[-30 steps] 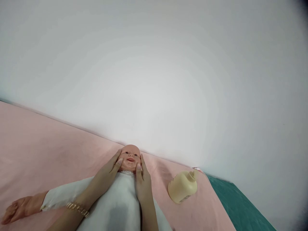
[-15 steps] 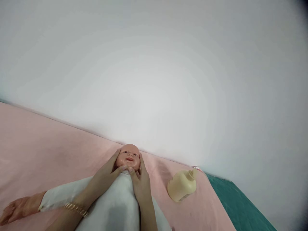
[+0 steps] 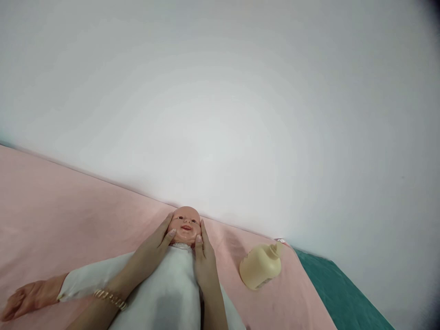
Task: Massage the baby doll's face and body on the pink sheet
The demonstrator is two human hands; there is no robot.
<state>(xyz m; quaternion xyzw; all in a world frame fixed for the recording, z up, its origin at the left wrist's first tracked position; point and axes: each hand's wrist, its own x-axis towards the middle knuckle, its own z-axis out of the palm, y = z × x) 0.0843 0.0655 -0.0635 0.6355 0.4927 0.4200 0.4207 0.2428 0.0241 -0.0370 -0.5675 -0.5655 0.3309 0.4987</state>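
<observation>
A baby doll (image 3: 172, 279) in a white garment lies on its back, its bald head (image 3: 186, 215) toward the wall. My left hand (image 3: 156, 245) cups the side of the head at the left of the picture, thumb on the cheek near the mouth. On the opposite side my right hand (image 3: 205, 261) holds the other cheek, its thumb beside the jaw. Both hands are in contact with the doll's face, and parts of the fingers are hidden beside the head. One doll hand (image 3: 32, 295) sticks out of its sleeve at the lower left.
A pale yellow pump bottle (image 3: 260, 266) stands to the right of the doll on a pink sheet (image 3: 68, 206). Beyond the sheet's right edge shows a green surface (image 3: 343, 288). A plain white wall (image 3: 220, 105) rises directly behind the doll's head.
My two thumbs have moved apart, from together at the doll's chin outward and up along its cheeks. The doll and the bottle stay in place.
</observation>
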